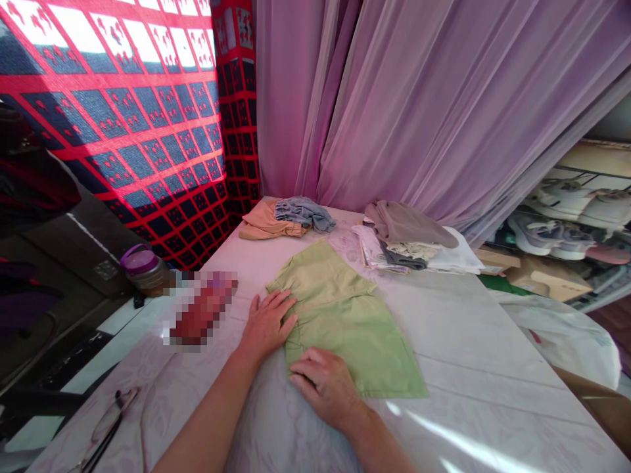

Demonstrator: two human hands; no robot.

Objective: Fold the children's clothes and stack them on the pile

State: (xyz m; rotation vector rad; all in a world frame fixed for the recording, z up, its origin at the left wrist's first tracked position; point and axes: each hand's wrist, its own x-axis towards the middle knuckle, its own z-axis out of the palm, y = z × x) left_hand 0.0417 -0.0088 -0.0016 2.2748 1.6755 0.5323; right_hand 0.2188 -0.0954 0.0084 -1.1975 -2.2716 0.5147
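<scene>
Fingers of the right hand (328, 384) curled loosely inward, thumb and forefinger close together at the near-left edge of a pale green garment (345, 335); impossible to tell whether pinching cloth or just resting on it. A little farther, at nine to ten o'clock on the garment, fingers of the left hand (266, 322) slightly spread, palm down over the cloth, apparently gripping nothing.

Lies mid-view on a white patterned tabletop (473, 328), reaching just past both hands. Probably very light, soft and limp, quick to crease, not fragile; likely to slide a little on so smooth-looking a surface. Best taken, by the look of it, along the puckered edge at eight to nine o'clock, perhaps a waistband, or by the flat corners at five and twelve.

Looks like shorts laid sideways: plain, straight-hemmed at five o'clock, wrinkled near the hands, with a crease running across the middle. Shades from fresh green nearby to yellowish green at the far end.

Beyond, at eleven o'clock, a peach garment (266, 222) beside a bunched blue garment (305, 213); at one o'clock, a pile of folded clothes (409, 226), grey-brown on top. Farthest, a mauve curtain (419, 105).
</scene>
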